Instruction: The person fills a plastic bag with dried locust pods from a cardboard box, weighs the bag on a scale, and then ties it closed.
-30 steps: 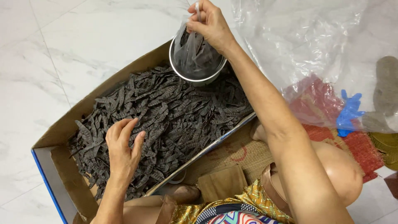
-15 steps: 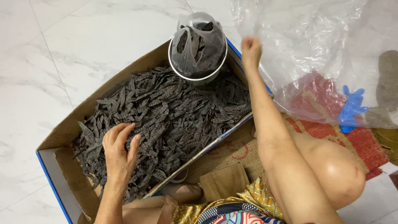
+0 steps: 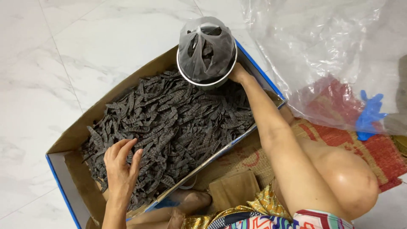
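- The left hand [image 3: 121, 167] lies flat, fingers spread wide, on the dark dried pods [image 3: 174, 123] at the near left of the cardboard box [image 3: 74, 135], holding nothing.
- The right hand [image 3: 238, 73] presses against the right side of the round metal bowl [image 3: 206, 80] at the box's far end; its fingers are mostly hidden, so the grip cannot be told.
- A clear plastic bag [image 3: 205, 46] with pods inside stands in the bowl.
- A large plastic sheet [image 3: 322, 51] lies to the far right on the floor.

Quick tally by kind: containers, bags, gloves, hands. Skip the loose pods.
Cardboard box: 1
Round metal bowl: 1
Plastic bags: 2, small one in the bowl, large clear one on the floor
Blue glove: 1
Hands: 2, left hand, right hand
Total: 7
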